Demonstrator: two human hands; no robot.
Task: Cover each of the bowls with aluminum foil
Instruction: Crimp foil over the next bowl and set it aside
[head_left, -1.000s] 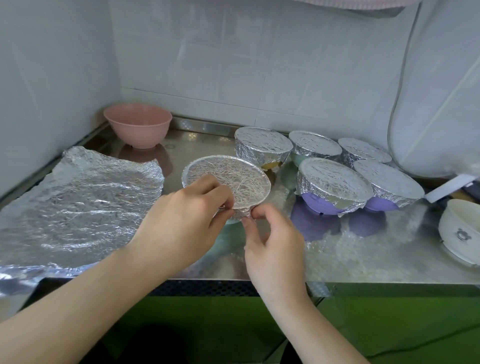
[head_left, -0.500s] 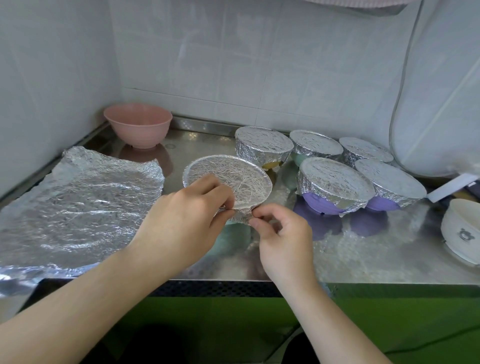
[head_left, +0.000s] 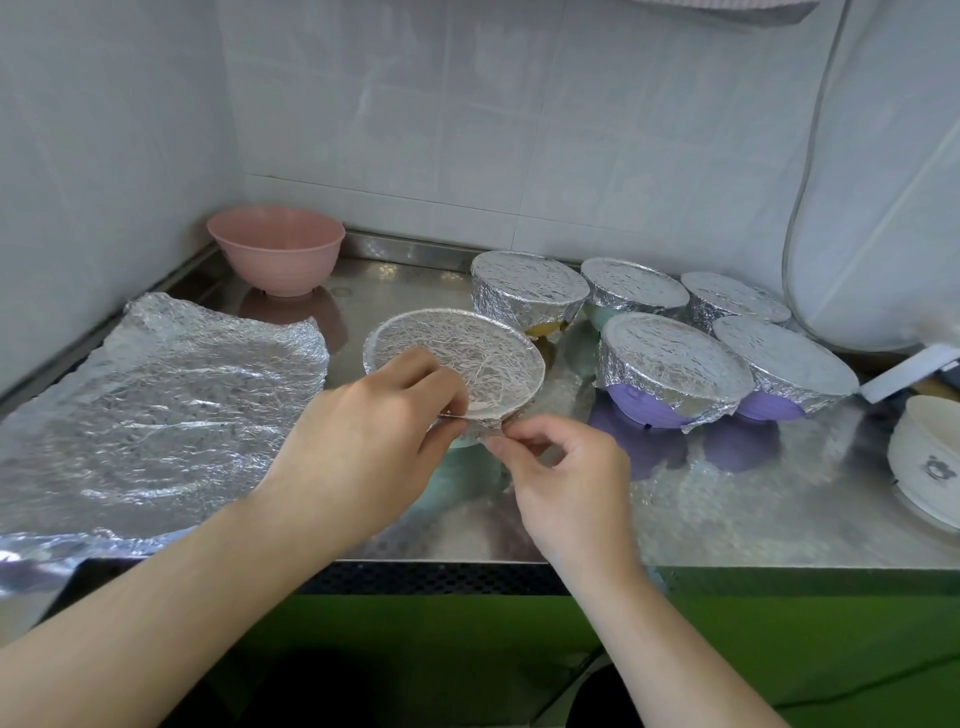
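The landmark is the foil-topped bowl (head_left: 454, 358) at the centre of the steel counter (head_left: 701, 509). Only a pale green patch of its lower body shows below the foil.

Nearest the viewer, the green cabinet front (head_left: 779, 639) runs below the counter edge, in front of the foil-topped bowl.

The left hand (head_left: 358, 447) sits at the near left rim of this bowl. Its fingers lie over the rim and its thumb presses the foil skirt against the side: it grips foil and bowl together. The right hand (head_left: 566, 478) sits at the near right of the same rim. Its thumb and forefinger pinch a crumpled foil flap below the rim; the other fingers are curled.

To the left of this bowl, a loose foil sheet (head_left: 156, 410) lies flat on the counter, with its near edge hanging past the counter front.

To the right of the bowl, 2 purple bowls stand side by side, each capped with foil: the nearer purple bowl (head_left: 670, 369) and the farther purple bowl (head_left: 784, 369). Far right, a white bowl (head_left: 924, 462) stands uncovered, partly cut off by the frame edge.

Behind the bowl, 3 more foil-capped bowls stand in a row: the yellow-based bowl (head_left: 527, 291), the middle capped bowl (head_left: 634, 291) and the right capped bowl (head_left: 732, 301).

Behind and to the left, an uncovered pink bowl (head_left: 275, 257) stands in the corner by the tiled wall (head_left: 467, 130).
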